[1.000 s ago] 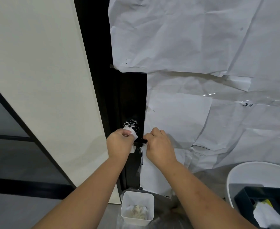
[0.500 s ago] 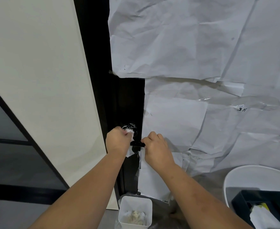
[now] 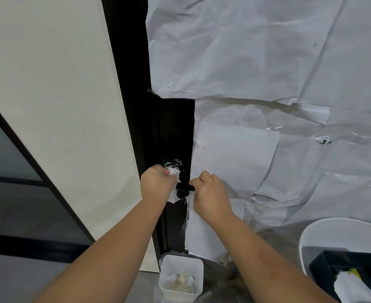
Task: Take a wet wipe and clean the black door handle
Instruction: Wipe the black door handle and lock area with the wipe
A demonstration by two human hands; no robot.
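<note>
The black door handle sticks out from the dark door, and only a short stretch of it shows between my two hands. My left hand grips a white wet wipe bunched against the handle's left end, by the round rose smeared with white. A corner of the wipe hangs below that hand. My right hand grips the handle's right end with curled fingers.
Crumpled white paper sheets cover the door to the right. A small white bin with used wipes stands on the floor below. A white tub holding a black box sits at bottom right. A white panel is left.
My left hand with the wipe has shifted slightly along the handle's left end near the rose. My right hand keeps its hold. The view has drifted a little.
</note>
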